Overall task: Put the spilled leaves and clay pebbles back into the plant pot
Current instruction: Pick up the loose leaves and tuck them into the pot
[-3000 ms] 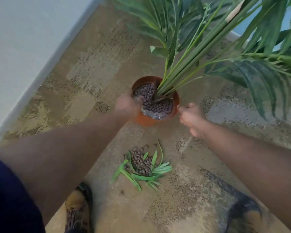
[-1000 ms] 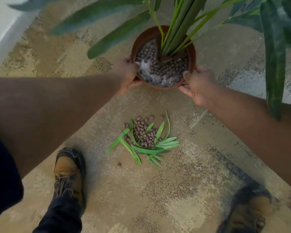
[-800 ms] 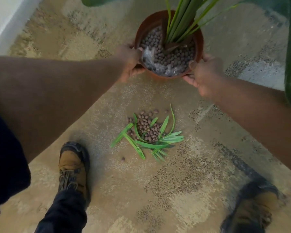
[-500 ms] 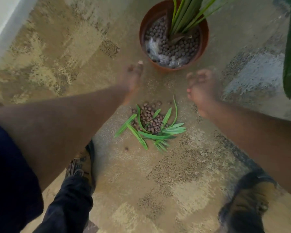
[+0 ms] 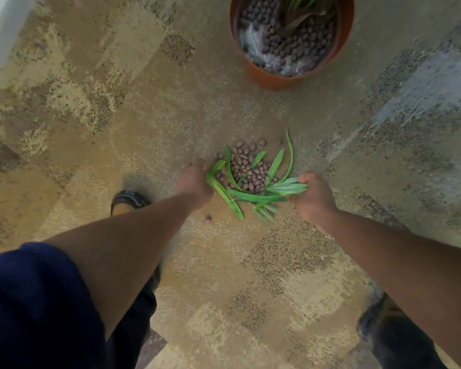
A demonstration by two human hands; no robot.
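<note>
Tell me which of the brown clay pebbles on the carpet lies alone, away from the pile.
The single brown clay pebble near the left hand's wrist. It lies apart on the carpet, while the others sit heaped among the green leaves.

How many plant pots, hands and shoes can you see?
Round orange plastic plant pot: 1
Bare hands, left hand and right hand: 2
Dark-toed shoes, left shoe and right shoe: 2
Total: 5
</note>
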